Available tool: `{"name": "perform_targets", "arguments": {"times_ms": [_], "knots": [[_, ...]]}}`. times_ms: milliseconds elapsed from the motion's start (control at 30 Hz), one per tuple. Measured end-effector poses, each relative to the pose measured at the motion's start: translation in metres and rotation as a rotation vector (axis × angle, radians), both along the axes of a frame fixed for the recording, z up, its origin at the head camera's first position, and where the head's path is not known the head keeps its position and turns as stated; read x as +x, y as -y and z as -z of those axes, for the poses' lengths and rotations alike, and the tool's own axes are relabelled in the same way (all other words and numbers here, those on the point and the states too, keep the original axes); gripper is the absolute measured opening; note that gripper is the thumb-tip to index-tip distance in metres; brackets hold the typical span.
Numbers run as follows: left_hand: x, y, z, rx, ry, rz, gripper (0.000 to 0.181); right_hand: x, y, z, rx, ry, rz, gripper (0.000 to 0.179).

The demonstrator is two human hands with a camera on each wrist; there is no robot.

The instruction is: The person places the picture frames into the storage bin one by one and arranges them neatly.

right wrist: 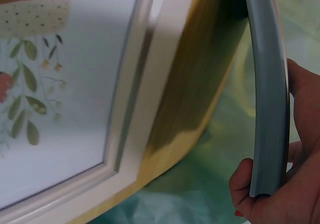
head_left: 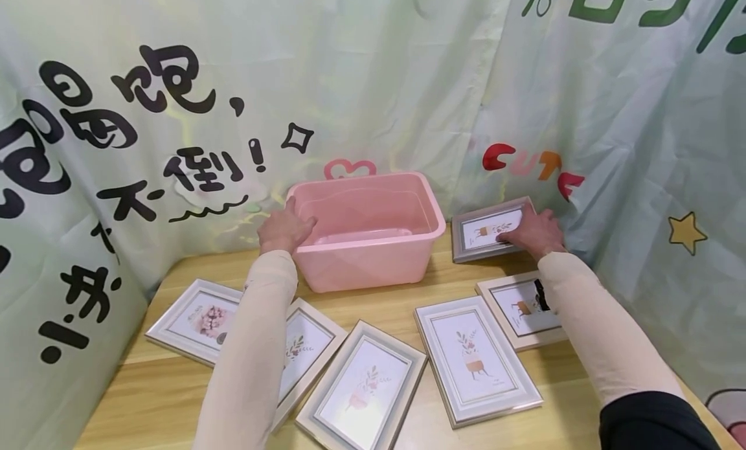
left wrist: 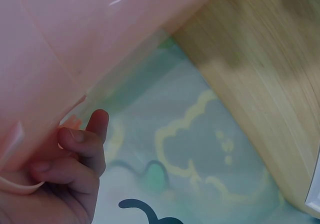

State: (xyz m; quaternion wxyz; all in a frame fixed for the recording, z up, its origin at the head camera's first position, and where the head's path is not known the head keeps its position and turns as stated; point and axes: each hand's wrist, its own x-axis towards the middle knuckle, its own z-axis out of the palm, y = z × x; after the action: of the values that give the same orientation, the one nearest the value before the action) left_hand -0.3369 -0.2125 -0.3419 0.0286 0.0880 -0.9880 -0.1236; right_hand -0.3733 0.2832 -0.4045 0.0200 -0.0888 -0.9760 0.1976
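At the back of the table stands a pink plastic bin (head_left: 367, 267). My left hand (head_left: 285, 230) grips its left rim, the thumb over the edge. In the left wrist view, the curled fingers (left wrist: 75, 171) lie against the bin's wall (left wrist: 75, 24). To the bin's right, my right hand (head_left: 539, 233) holds a grey picture frame (head_left: 484, 230) by its right side, tilted up with its picture facing me. The right wrist view shows this frame's edge (right wrist: 270, 94) between thumb and fingers.
A cream frame (head_left: 524, 311) lies below the right hand, partly behind the forearm. Beside it is a white frame (head_left: 474, 359). More frames lie toward the front and left: a beige frame (head_left: 364, 388), another frame (head_left: 311, 340) and a silver-white frame (head_left: 195, 320). A printed curtain (head_left: 373, 81) hangs behind.
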Motion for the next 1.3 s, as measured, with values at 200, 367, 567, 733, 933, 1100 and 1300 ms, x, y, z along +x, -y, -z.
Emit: {"name": "perform_targets", "arguments": {"times_ms": [200, 367, 567, 733, 933, 1100, 1300], "knots": [[0.002, 0.000, 0.001, -0.001, 0.021, -0.006, 0.083, 0.002, 0.005, -0.004, 0.034, -0.012, -0.014, 0.097], [0.001, -0.001, 0.002, -0.004, 0.020, -0.006, 0.084, 0.003, 0.005, -0.008, 0.051, -0.037, -0.024, 0.094], [0.000, -0.001, 0.001, 0.001, 0.006, -0.005, 0.084, 0.002, 0.007, -0.014, 0.085, -0.062, -0.041, 0.101], [0.001, -0.001, 0.000, 0.020, -0.013, 0.001, 0.082, 0.000, 0.011, -0.018, 0.119, -0.059, -0.034, 0.106], [0.001, -0.001, -0.001, 0.023, -0.006, -0.004, 0.082, -0.001, 0.016, -0.024, 0.145, -0.084, -0.050, 0.100], [0.001, -0.001, -0.002, 0.024, -0.004, -0.003, 0.082, 0.001, 0.018, -0.028, 0.158, -0.107, -0.081, 0.095], [0.002, -0.001, -0.002, 0.025, -0.008, 0.005, 0.081, 0.002, 0.022, -0.033, 0.201, -0.121, -0.105, 0.093]]}}
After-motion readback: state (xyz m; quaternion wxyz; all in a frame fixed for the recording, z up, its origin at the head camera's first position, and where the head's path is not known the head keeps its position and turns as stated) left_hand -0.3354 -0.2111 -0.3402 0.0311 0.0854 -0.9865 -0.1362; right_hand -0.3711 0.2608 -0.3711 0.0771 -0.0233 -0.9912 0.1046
